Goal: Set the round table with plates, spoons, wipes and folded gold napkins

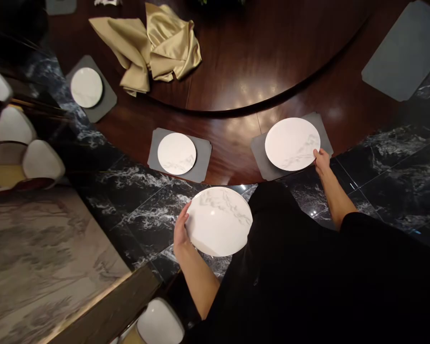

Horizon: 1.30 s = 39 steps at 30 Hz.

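Note:
My left hand (181, 227) grips the left rim of a white marbled plate (218, 222), held against my body beyond the table's near edge; most of its fingers are hidden beneath. With its thumb on top of the rim, my right hand (321, 160) pinches the lower right edge of another marbled plate (292, 143). That plate lies over a grey placemat (261, 150); whether it rests fully on it I cannot tell. To the left, a third marbled plate (177, 153) sits on its own grey placemat (203, 155).
A round dark wooden table (232, 162) carries a raised turntable (243, 62). Gold cloths (165, 48) lie crumpled on it. Another plate (86, 87) is at far left, and a bare placemat (404, 52) at right. White-backed chairs (16, 129) stand left on the dark marble floor (136, 191).

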Motion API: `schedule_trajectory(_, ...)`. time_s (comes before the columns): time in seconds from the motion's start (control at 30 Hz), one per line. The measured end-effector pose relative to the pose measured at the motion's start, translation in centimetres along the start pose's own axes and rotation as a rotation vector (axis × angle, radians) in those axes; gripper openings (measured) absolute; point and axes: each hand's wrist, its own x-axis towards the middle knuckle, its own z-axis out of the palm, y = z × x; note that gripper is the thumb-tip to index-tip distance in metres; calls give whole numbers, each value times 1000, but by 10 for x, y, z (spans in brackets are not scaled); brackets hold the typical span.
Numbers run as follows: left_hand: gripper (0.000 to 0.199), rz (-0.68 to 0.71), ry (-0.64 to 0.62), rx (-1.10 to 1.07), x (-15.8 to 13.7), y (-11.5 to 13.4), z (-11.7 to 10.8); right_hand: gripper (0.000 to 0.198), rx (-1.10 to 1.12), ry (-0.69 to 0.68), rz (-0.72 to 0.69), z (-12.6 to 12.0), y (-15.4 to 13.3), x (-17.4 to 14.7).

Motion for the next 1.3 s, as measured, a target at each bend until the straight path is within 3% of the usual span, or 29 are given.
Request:
schedule_trajectory(0.17, 96, 3, 19, -106, -49, -66, 54, 39, -175, 30, 65, -4, 36, 34)
schedule_trajectory(0.3, 96, -33, 18, -189, -94, -102, 106, 30, -450, -32, -5, -14, 42, 61)
schedule_trajectory(0.47, 86, -37, 69, -300, -158, -118, 149, 45, -673, -84, -220, -22, 35, 110)
schedule_trajectory(0.67, 65, -50, 195, -512, -205, -120, 185, 56, -630, -187, -288, -13, 39, 135)
schedule_trajectory(0.9, 66, 2, 147, -440, -195, -87, 247, 65, -536, -395, -216, -15, 41, 113)
schedule_trajectory(1.0, 72, 73, 142, -342, -181, -60, 291, 68, -567, -412, -191, -20, 27, 110)
schedule_trajectory(1.1, 74, 131, 94, -294, -165, -25, 350, 59, -530, -476, -140, -43, -4, 111)
schedule_trajectory(1.17, 73, 159, 42, -256, -151, 2, 394, 47, -444, -713, -66, -73, -34, 109)
schedule_trajectory(1.23, 72, 178, -29, -204, -135, 31, 439, 49, -346, -1051, -18, -113, -71, 105)
schedule_trajectory(1.3, 73, 195, -114, -149, -119, 61, 480, 56, -309, -1275, -106, -156, -111, 101)
